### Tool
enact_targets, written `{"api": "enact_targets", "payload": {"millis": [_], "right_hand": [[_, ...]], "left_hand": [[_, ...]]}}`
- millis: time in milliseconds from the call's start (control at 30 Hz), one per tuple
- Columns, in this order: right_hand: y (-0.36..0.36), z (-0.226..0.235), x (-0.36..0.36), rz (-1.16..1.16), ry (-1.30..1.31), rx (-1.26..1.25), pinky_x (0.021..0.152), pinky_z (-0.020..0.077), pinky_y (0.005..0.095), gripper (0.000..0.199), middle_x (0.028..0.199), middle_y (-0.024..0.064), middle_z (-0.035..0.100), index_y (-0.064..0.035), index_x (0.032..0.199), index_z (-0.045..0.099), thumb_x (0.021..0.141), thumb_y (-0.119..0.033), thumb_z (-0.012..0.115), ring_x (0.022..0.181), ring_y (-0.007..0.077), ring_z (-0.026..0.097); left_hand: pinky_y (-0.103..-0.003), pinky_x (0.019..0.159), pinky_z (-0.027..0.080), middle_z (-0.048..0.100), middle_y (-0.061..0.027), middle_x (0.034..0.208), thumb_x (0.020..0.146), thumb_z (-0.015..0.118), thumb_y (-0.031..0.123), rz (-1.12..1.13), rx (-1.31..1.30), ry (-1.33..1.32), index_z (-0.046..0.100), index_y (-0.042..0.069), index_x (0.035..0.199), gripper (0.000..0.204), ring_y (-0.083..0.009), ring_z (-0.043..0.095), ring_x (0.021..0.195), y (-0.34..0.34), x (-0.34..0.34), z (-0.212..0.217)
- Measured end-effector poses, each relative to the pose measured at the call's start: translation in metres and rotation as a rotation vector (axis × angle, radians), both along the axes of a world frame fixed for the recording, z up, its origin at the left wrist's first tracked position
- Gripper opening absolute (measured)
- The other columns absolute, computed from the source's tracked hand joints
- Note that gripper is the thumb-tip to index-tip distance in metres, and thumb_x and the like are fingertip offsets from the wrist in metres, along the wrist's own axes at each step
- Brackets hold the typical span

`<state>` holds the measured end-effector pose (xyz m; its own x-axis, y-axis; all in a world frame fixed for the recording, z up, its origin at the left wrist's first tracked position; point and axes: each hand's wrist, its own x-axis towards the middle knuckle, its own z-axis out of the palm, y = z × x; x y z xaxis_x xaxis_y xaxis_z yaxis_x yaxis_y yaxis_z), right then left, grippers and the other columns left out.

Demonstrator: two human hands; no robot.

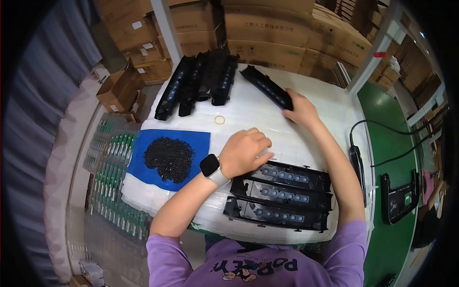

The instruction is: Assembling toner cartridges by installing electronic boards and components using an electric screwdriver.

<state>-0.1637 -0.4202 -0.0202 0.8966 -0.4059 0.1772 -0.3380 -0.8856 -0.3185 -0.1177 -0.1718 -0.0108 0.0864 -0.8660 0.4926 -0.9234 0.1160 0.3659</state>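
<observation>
My left hand [245, 152], with a smartwatch on its wrist, rests fingers curled on the top edge of the farthest of three long black plastic panels [282, 193] lying side by side at the near edge of the white table [248, 119]. My right hand [300, 109] reaches far forward and grips the near end of another long black panel [266, 86] lying at an angle. A stack of the same black panels [198, 81] sits at the table's far left. A pile of small black screws [169, 159] lies on a blue cloth [143, 167].
A rubber band [219, 120] lies mid-table. A black electric screwdriver with cable [356, 160] rests at the right edge. Trays of green circuit boards [112, 177] stand left of the table. Cardboard boxes [267, 33] are stacked behind. A black device [399, 196] lies on the green floor.
</observation>
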Motion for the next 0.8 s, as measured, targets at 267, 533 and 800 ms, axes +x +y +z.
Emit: {"api": "enact_targets", "payload": {"millis": [267,533,800], "right_hand": [[0.002,0.020,-0.130,0.192,0.003,0.400,0.101,0.0357,0.0345,0.066,0.119,0.0203,0.055,-0.0048,0.123,0.052,0.060,-0.007,0.071,0.116,0.0314,0.049],[0.029,0.014,-0.138,0.148,-0.122,0.522,0.093,0.0407,0.0346,0.038,0.105,0.0153,0.060,-0.0003,0.103,0.061,0.068,-0.011,0.071,0.107,0.0278,0.054],[0.038,0.003,-0.144,0.256,-0.184,0.064,0.084,0.0451,0.0374,0.036,0.094,0.0134,0.058,-0.0030,0.098,0.063,0.066,-0.016,0.073,0.095,0.0297,0.054]], "left_hand": [[-0.039,0.072,0.047,0.058,-0.0151,0.092,0.072,0.067,0.021,0.703,-0.264,-0.207,0.057,-0.002,0.091,0.032,-0.0310,0.055,0.088,0.001,0.076,0.003],[-0.042,0.075,0.050,0.063,-0.0210,0.094,0.078,0.065,0.036,1.049,0.014,0.002,0.061,-0.001,0.099,0.043,-0.0345,0.061,0.090,-0.034,0.151,-0.013],[-0.036,0.068,0.049,0.064,-0.0156,0.082,0.072,0.069,0.019,0.820,-0.189,0.350,0.058,0.001,0.092,0.029,-0.0311,0.063,0.075,-0.017,0.127,-0.020]]}}
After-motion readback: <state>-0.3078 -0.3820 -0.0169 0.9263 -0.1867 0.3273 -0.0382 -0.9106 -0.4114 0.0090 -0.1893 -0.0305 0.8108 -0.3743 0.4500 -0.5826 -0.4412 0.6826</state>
